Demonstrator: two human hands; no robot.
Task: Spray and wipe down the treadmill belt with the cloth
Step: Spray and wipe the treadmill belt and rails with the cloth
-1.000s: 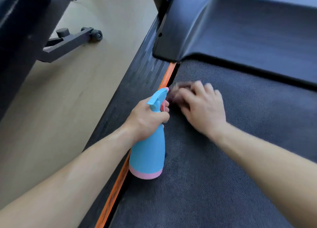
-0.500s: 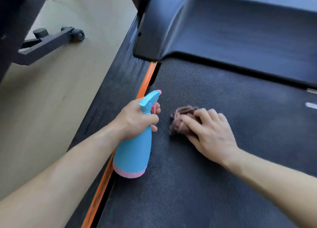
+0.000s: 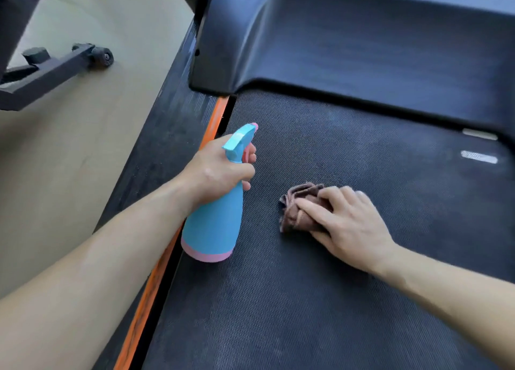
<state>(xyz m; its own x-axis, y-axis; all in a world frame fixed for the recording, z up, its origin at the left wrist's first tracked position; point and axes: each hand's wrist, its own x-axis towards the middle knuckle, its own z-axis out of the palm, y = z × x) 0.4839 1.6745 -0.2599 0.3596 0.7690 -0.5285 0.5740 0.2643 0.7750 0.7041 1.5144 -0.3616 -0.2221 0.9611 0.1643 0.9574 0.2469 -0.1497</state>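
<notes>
The dark textured treadmill belt (image 3: 320, 300) fills the lower right of the head view. My left hand (image 3: 217, 171) grips the neck of a blue spray bottle (image 3: 214, 224) with a pink base and pink trigger, held over the belt's left edge. My right hand (image 3: 348, 222) presses flat on a crumpled brown cloth (image 3: 298, 205) in the middle of the belt. Part of the cloth is hidden under my fingers.
The black motor cover (image 3: 362, 40) rises at the belt's far end. An orange strip (image 3: 214, 124) and a black side rail (image 3: 167, 135) run along the left. Beyond them lies beige floor (image 3: 83, 146) with a wheeled black equipment leg (image 3: 55, 71).
My right hand has slid the cloth from the belt's left edge near the motor cover toward me and to the right. The spray bottle stays in my left hand.
</notes>
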